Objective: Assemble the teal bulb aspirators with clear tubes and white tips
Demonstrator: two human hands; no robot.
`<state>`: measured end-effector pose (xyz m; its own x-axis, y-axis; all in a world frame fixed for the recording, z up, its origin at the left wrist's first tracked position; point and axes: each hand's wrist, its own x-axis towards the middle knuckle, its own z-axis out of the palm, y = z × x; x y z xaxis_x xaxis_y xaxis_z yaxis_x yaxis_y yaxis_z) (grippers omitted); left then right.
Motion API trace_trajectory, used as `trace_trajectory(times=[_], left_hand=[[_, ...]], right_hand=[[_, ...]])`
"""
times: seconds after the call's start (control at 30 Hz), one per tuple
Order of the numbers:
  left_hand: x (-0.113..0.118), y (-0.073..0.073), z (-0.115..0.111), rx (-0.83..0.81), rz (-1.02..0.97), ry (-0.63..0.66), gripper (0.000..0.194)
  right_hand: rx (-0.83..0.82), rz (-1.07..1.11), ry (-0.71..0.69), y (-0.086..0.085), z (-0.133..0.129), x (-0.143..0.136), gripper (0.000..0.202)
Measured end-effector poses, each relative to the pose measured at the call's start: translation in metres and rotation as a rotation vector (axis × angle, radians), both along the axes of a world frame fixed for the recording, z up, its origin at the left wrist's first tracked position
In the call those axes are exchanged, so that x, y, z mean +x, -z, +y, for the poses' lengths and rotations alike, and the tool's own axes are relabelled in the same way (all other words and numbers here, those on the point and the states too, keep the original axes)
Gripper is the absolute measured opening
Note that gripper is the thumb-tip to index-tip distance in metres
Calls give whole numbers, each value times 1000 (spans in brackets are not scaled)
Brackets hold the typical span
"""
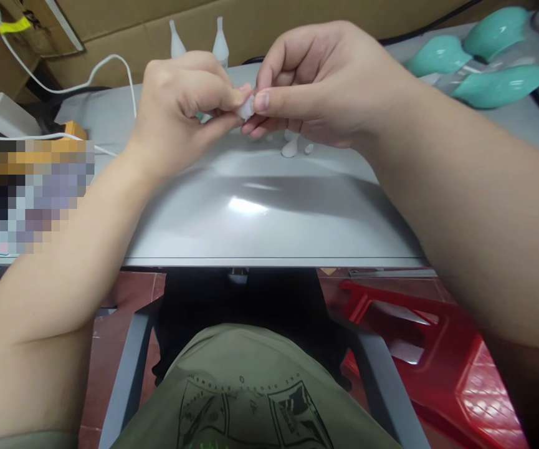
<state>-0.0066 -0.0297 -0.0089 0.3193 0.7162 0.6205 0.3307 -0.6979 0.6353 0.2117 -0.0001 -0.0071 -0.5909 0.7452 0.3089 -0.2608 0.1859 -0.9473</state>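
Above the back part of the grey table (269,234), my left hand (187,103) pinches a small translucent white piece (246,108) between thumb and fingers. My right hand (318,84) grips the same piece from the other side, its thumb against it. Both hands meet there, fingertips nearly touching. Just below my right hand lie a small white spoon-shaped piece (290,147) and a smaller white piece (309,149). Behind my left hand stand two white pointed nozzles, one at the left (176,41) and one at the right (220,43).
Teal bulb-shaped objects (500,86) lie at the back right. A white charger (8,115) with cables and an orange object (75,130) are at the left, near a pixelated area. Cardboard (124,28) borders the back. A red stool (437,368) stands below right.
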Motion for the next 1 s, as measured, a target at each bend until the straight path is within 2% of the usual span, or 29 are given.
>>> trace_trajectory(times=[0.1,0.2,0.37,0.43,0.57,0.73,0.87,1.0], left_hand=[[-14,0,4,237,153,-45,45],[-18,2,4,373,230,-78,48],[-13,6,7,712,203,-64,78],[-12,7,8,723,223,-92,85],[-11,8,9,644,324,-167,95],[-14,10,10,675,226,-84,84],[-17,12,13,613,285,-91,81],[-16,13,12,625,272,-117,75]], right_hand=[[-9,48,-64,2,2,-1,50],[2,87,-108,4,4,-1,57],[18,56,-80,1,0,0,43],[11,47,-68,-1,-1,0,39],[7,46,-78,-1,-3,0,36],[39,42,-32,1,-2,-1,41],[70,52,-40,3,-1,-1,48],[81,63,-54,4,1,1,55]])
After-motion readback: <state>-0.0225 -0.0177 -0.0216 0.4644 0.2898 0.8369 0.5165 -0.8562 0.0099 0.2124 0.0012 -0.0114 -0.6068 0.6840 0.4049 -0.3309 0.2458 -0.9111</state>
